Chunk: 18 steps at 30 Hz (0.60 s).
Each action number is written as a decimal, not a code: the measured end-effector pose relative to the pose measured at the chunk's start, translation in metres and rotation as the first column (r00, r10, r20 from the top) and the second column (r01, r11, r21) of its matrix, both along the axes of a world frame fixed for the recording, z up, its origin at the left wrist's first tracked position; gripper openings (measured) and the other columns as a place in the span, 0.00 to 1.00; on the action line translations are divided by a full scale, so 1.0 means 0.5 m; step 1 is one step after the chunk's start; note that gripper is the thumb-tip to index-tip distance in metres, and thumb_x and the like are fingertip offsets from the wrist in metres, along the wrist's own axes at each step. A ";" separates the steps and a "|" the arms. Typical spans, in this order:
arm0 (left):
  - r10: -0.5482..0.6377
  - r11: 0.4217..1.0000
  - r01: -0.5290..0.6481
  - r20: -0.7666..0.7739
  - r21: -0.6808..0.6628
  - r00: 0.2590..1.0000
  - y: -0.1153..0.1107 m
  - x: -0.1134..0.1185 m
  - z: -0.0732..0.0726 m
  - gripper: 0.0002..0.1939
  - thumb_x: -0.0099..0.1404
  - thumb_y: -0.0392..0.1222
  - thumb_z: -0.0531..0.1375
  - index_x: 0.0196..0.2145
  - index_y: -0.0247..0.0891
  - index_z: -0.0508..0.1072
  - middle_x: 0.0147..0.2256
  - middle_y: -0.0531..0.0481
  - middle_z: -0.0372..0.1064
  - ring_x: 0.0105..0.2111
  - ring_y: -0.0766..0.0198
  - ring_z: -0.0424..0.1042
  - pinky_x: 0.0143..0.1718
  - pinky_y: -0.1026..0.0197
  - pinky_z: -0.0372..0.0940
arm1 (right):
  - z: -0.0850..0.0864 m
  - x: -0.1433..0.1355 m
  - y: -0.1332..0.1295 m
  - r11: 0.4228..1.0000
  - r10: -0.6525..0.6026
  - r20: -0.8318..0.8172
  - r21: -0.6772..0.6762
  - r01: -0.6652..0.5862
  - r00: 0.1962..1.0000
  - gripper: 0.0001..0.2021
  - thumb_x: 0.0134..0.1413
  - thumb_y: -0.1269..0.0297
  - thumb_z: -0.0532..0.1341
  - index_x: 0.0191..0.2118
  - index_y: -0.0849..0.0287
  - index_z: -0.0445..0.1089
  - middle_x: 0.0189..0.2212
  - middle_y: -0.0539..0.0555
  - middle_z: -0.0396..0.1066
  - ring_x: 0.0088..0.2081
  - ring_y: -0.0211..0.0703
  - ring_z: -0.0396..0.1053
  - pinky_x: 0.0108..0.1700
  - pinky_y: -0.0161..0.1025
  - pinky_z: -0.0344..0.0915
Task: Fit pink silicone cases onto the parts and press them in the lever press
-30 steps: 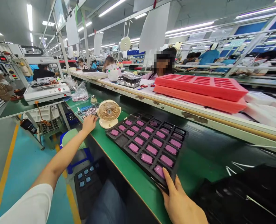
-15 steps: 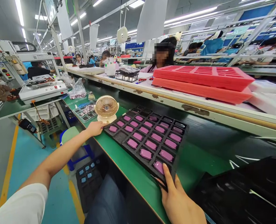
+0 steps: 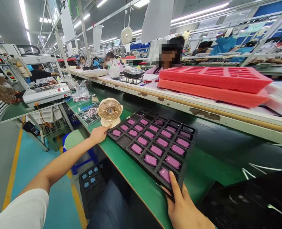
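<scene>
A black foam tray point(image 3: 124, 142) lies on the green bench, its pockets mostly filled with purple rounded-rectangular pieces point(image 3: 151, 160). One pocket near its left side shows no piece, and the far pockets look dark. My left hand point(image 3: 99, 134) grips the tray's left corner, beside a cream desk fan point(image 3: 110, 110). At the near right corner, my right hand point(image 3: 187, 206) holds the tray with the index finger on top, next to a purple piece. A thin dark pointed tool point(image 3: 164, 190) sticks out by the right thumb; its kind is unclear.
Red foam trays point(image 3: 212, 84) are stacked on the raised shelf behind. A clear bag point(image 3: 81, 92) of small parts stands left of the fan. Below the bench edge are a stool point(image 3: 74, 140) and another black tray point(image 3: 89, 197) with blue pieces. Dark material point(image 3: 250, 197) lies at right.
The view has shifted slightly, so the bench and tray sit a little further right and lower. Both hands stay at the same tray corners.
</scene>
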<state>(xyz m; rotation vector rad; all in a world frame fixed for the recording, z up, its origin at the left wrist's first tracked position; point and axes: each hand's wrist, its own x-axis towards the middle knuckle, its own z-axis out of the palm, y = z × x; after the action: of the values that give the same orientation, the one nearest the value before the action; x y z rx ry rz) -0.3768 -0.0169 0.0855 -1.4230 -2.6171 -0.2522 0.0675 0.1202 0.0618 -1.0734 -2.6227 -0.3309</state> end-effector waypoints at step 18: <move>-0.083 0.993 0.078 0.057 0.091 0.995 -0.006 0.008 -0.007 0.34 0.72 0.31 0.55 0.72 0.52 0.68 0.56 0.47 0.72 0.55 0.54 0.74 0.54 0.57 0.71 | 0.032 -0.009 -0.022 0.999 -0.012 -0.036 -0.034 0.010 0.999 0.28 0.82 0.57 0.46 0.76 0.65 0.60 0.68 0.65 0.69 0.23 0.44 0.75 0.21 0.49 0.74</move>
<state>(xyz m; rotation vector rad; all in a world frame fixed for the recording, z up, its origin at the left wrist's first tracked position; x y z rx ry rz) -0.3726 -0.0201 0.0821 -1.5154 -2.5635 -0.4231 0.0629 0.1093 0.0775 -1.0949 -2.6002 -0.2676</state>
